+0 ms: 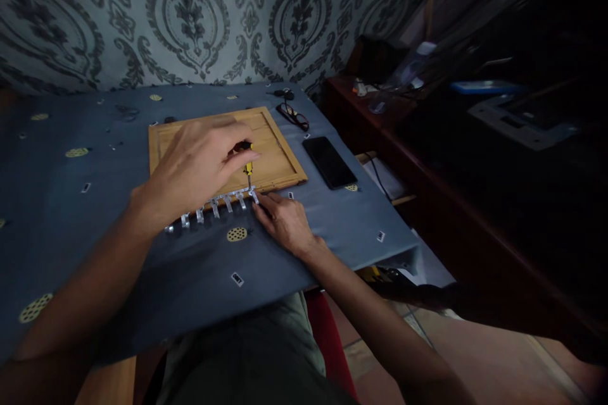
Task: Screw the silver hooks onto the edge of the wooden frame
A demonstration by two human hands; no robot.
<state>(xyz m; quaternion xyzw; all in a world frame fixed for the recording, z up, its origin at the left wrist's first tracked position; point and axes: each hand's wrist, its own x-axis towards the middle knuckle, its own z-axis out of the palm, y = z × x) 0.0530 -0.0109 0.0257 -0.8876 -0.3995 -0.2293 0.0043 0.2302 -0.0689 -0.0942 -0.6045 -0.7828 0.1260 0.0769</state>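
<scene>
My left hand (202, 155) is closed around the handle of a small yellow-and-black screwdriver (249, 168). The screwdriver stands nearly upright, its tip down at the right end of a metal hook rail (228, 201). That rail, with several hooks hanging toward me, lies along the near edge of a framed wooden board (270, 152). My right hand (286, 223) rests on the cloth with thumb and fingertips closed at the rail's last hook on the right. The screw under the tip is too small to make out.
A blue patterned tablecloth (156, 285) covers the table. Right of the board lie a black phone (329, 162) and eyeglasses (293, 116). Small dark items (126, 112) sit at the back left. A dark wooden desk (427, 164) stands to the right, with a clear bottle (403, 79) on it.
</scene>
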